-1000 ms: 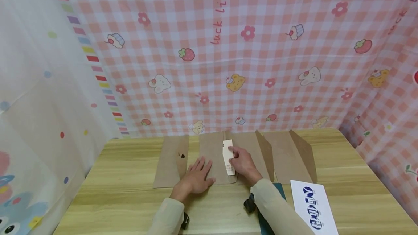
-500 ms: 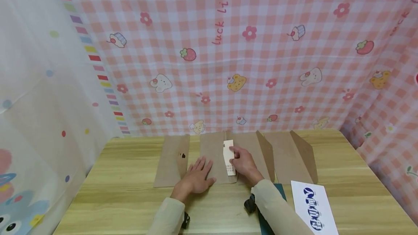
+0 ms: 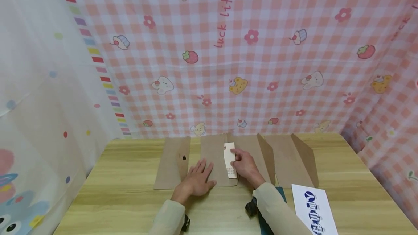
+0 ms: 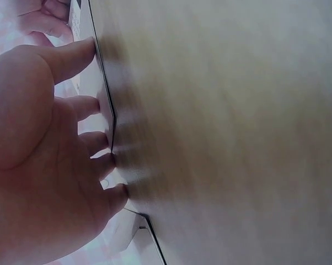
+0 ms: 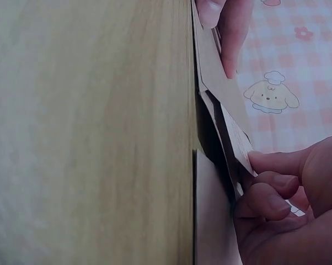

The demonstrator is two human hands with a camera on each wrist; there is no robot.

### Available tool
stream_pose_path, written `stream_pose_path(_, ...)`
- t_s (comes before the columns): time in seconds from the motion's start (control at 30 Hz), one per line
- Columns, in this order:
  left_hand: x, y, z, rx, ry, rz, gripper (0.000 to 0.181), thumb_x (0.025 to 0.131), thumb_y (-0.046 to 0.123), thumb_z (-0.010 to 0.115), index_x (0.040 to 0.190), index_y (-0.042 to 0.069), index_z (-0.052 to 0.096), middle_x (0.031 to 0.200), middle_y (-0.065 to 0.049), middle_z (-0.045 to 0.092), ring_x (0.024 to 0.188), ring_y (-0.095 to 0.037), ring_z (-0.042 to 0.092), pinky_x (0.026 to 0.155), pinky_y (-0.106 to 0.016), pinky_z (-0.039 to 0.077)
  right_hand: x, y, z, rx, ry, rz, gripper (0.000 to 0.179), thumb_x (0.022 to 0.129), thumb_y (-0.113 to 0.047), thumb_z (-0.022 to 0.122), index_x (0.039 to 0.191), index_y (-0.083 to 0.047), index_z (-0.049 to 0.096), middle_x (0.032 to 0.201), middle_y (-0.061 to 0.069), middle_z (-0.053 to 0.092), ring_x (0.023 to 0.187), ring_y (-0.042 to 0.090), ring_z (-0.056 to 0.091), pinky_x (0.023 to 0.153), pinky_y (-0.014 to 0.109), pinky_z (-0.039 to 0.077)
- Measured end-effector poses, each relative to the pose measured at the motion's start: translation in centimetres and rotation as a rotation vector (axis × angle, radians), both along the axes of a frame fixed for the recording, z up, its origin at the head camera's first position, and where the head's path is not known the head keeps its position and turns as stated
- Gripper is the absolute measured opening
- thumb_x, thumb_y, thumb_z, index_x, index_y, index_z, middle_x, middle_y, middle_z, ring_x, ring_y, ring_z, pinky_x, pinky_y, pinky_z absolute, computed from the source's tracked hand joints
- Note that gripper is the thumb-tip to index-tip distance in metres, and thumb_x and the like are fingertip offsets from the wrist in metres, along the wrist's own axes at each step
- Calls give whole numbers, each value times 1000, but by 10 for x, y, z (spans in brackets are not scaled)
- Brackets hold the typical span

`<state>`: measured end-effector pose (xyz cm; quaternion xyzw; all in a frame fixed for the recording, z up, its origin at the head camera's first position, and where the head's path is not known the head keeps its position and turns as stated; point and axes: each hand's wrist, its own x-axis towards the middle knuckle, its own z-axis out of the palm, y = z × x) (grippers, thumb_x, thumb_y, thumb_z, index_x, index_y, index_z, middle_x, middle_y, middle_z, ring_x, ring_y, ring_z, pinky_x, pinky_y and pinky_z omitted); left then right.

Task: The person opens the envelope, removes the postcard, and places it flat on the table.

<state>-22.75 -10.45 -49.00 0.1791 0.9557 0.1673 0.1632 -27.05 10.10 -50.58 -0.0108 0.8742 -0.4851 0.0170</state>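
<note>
Several brown kraft paper envelopes lie in a row across the table. My left hand (image 3: 196,180) rests with spread, straight fingers on the lower left of the second envelope (image 3: 210,151); in the left wrist view its fingertips touch the paper. Along that envelope's right side shows a narrow white card (image 3: 230,162) with small print. My right hand (image 3: 245,164) pinches the card's right edge, thumb on it and the other fingers curled beneath, as the right wrist view shows. How much of the card lies inside the envelope I cannot tell.
The leftmost envelope (image 3: 171,162) bears a dark printed mark. Two more envelopes (image 3: 284,162) lie right with pointed flaps spread. A white sheet (image 3: 313,209) with blue print and a dark green item (image 3: 265,224) lie near the right forearm. A checked cloth (image 3: 212,64) hangs behind.
The head view has tilted slightly, so everything sits a little lower in it. Both hands, the card and the envelopes keep their places.
</note>
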Motion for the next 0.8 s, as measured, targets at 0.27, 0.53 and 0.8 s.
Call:
stream_pose_path(0.27, 1, 0, 1, -5, -6, -3, 69, 102, 43, 50, 157, 8, 26, 165, -18, 13, 152, -35, 9, 120, -57, 12, 1, 2, 2, -7, -17, -9, 49, 86, 5, 65, 134, -2, 61, 86, 6, 53, 79, 20, 49, 66, 29, 40)
stream_pose_path(0.53, 2, 0, 2, 0, -9, -3, 69, 102, 43, 50, 157, 8, 26, 165, -18, 13, 153, -35, 8, 120, -56, 12, 1, 3, 3, -14, -11, -9, 49, 85, 6, 65, 133, -1, 61, 86, 6, 53, 80, 20, 49, 67, 30, 40)
stream_pose_path(0.8, 2, 0, 1, 2, -10, -2, 69, 102, 42, 50, 157, 8, 27, 165, -18, 13, 153, -35, 8, 120, -56, 12, 0, 7, 2, -15, 6, -12, 48, 83, 8, 65, 131, 0, 62, 84, 5, 52, 78, 20, 48, 66, 29, 38)
